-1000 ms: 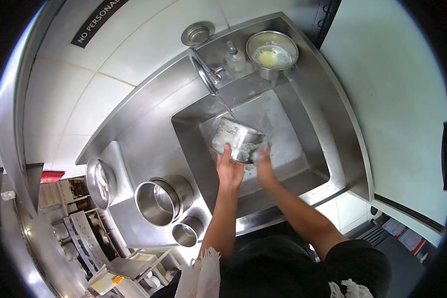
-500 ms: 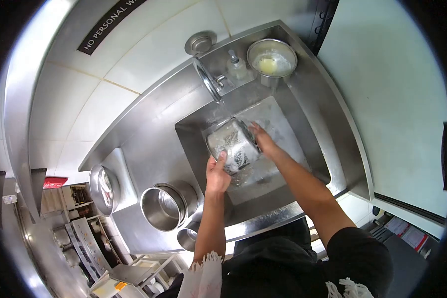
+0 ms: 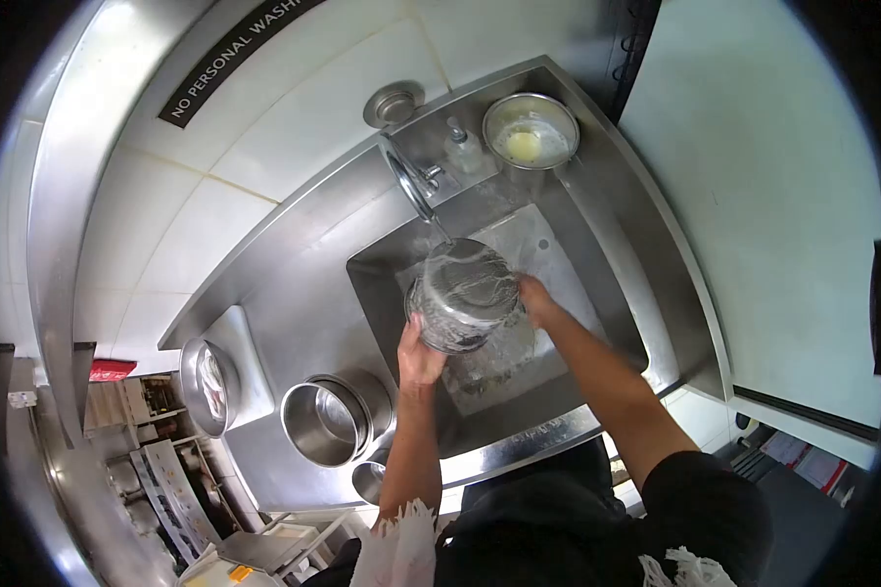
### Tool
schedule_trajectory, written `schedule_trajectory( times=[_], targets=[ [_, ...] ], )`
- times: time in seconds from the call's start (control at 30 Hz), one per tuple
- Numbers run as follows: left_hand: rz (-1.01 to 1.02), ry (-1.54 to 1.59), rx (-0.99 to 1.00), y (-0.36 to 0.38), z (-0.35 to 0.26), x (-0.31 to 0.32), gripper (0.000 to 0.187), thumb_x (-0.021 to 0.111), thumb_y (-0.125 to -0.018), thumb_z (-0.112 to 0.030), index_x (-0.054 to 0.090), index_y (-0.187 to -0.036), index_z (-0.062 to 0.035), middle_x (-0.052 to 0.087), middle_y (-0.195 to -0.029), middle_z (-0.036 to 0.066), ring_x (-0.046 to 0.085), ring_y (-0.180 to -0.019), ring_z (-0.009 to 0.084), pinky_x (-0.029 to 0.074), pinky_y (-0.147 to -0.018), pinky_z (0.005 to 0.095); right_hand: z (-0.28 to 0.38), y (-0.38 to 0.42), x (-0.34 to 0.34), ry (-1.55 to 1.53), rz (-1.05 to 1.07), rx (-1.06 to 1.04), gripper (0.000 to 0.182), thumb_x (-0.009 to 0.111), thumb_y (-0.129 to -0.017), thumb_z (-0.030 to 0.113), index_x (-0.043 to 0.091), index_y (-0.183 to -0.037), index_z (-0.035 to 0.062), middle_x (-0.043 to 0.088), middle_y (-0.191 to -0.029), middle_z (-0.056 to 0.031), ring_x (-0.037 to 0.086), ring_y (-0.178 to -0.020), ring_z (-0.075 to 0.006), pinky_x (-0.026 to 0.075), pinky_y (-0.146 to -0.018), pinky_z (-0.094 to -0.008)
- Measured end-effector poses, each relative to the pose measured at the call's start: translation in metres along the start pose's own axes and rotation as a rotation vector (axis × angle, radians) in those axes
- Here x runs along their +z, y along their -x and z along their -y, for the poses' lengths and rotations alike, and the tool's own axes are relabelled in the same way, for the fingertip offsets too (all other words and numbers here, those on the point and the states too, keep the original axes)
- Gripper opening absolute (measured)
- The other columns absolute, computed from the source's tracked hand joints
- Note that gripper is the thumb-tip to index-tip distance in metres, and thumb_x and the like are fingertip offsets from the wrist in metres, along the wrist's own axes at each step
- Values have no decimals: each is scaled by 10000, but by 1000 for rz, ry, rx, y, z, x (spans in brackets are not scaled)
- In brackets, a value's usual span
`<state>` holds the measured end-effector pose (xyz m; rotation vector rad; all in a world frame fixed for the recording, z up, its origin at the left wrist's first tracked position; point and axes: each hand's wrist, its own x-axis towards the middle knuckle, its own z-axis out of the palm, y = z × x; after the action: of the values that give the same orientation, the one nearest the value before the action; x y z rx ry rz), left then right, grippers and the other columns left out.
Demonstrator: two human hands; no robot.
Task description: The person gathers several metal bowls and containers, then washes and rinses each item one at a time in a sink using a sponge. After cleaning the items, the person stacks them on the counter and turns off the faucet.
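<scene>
A round metal pot, wet and streaked with suds, is tilted over the sink with its flat bottom facing up. Water from the curved faucet runs onto it. My left hand grips the pot's lower left rim, thumb on the outside. On the pot's right side, my right hand holds the edge, its fingers partly hidden behind the metal.
Nested metal pots and a smaller pot stand on the left counter. Farther left is a metal bowl. Behind the sink are a soap bottle and a bowl with a yellow sponge.
The pot has turned so its bottom faces up under the water stream. My right hand, apart from its side before, has come down onto its right edge.
</scene>
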<state>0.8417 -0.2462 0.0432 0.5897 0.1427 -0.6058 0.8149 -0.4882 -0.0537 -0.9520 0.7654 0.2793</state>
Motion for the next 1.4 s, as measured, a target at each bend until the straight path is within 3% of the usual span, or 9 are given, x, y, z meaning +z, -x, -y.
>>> schedule_trajectory(
  times=[0.27, 0.33, 0.43, 0.57, 0.67, 0.87, 1.03, 1.23, 1.4],
  targets=[
    [62, 228, -200, -24, 63, -145, 452, 509, -1035, -300, 510, -1408, -45, 556, -1429, 128, 496, -1348, 306, 367, -1154, 497, -4, 56, 34, -707, 143, -9, 553, 633, -975, 441, 551, -1355, 48, 640, -1277, -79, 601, -1180, -239, 501, -988, -425],
    [-376, -46, -420, -28, 56, -137, 570, 567, -1012, -324, 420, -1491, -53, 455, -1515, 153, 409, -1417, 319, 321, -1171, 465, 15, 49, 38, -567, 159, -22, 535, 692, -946, 385, 565, -1330, 34, 660, -1231, -94, 628, -1132, -240, 512, -970, -404],
    [-381, -727, -44, -29, 13, -45, 705, 584, -1006, -328, 264, -1572, -56, 302, -1598, 199, 294, -1480, 331, 260, -1189, 453, 27, 15, 36, -123, 28, -170, 486, 734, -926, 297, 591, -1264, -22, 689, -1138, -113, 666, -1038, -213, 538, -887, -362],
    [-218, -977, -154, -56, 6, 19, 978, 679, -917, -419, 92, -1605, -47, 309, -1568, 264, 338, -1451, 341, 281, -1175, 415, 32, 14, 73, 672, -26, -444, 479, 730, -879, 210, 572, -1261, -31, 698, -1130, -162, 673, -1048, -274, 516, -904, -374],
    [-498, -940, -201, -76, 22, 9, 1100, 744, -839, -454, 65, -1609, -58, 370, -1536, 254, 384, -1421, 345, 393, -1105, 396, 10, 29, 89, 1133, 58, -648, 407, 694, -839, 147, 605, -1222, 40, 700, -1080, -178, 661, -1054, -346, 489, -957, -419],
    [-252, -922, -575, -95, -25, -24, 1204, 794, -772, -450, 5, -1613, -106, 319, -1572, 223, 394, -1414, 348, 451, -1042, 462, 13, 50, 27, 2074, 762, -823, 295, 649, -842, 152, 625, -1134, 117, 660, -1125, -147, 634, -1097, -330, 460, -983, -516],
    [-148, -517, -249, -81, 28, -43, 1277, 796, -749, -525, -63, -1608, -130, 345, -1551, 161, 402, -1387, 341, 422, -1055, 468, 39, 60, 49, 1860, 432, -865, 313, 662, -836, 135, 613, -1144, 111, 665, -1144, -151, 640, -1104, -330, 474, -966, -525],
    [-302, -503, -466, -99, 4, -60, 912, 694, -821, -458, 275, -1551, -107, 587, -1335, 136, 647, -1056, 305, 543, -801, 448, 22, 59, 71, 1690, 368, -701, 362, 682, -801, 82, 620, -1157, 108, 674, -1116, -160, 627, -1103, -363, 477, -976, -497],
    [-426, -520, -335, -100, 12, -28, 493, 638, -883, -471, 600, -1224, -117, 635, -1208, 88, 598, -1154, 265, 514, -935, 435, 47, 46, 53, 1830, 429, -887, 332, 695, -798, 112, 649, -1127, 105, 677, -1129, -170, 636, -1105, -372, 459, -1005, -499]
  ],
)
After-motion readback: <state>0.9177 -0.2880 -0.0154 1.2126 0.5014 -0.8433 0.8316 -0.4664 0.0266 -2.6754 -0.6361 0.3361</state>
